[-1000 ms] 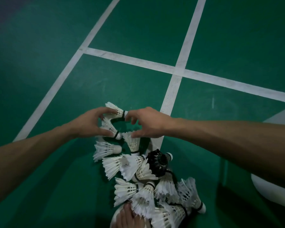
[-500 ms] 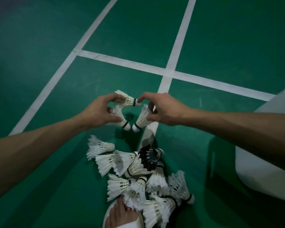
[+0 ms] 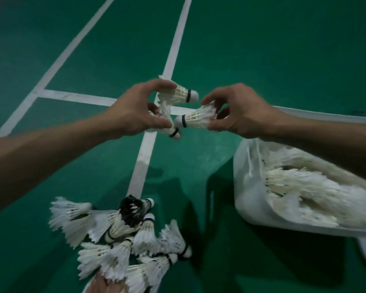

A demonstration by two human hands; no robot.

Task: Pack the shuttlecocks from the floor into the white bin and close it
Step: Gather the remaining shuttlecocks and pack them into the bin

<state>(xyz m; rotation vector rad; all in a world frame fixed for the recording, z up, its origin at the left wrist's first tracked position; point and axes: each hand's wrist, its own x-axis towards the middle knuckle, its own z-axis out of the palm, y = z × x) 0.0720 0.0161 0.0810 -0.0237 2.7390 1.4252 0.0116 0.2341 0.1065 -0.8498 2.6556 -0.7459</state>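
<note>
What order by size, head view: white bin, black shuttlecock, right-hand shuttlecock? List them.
1. white bin
2. black shuttlecock and right-hand shuttlecock: look alike, both partly hidden, so not ranked.

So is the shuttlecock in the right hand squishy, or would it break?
Probably very light: the right hand holds the shuttlecock with just its fingers. Its thin feather skirt looks fragile, so hard squeezing could bend it. Pushed, it would probably roll in a curve, being cone-shaped.
</note>
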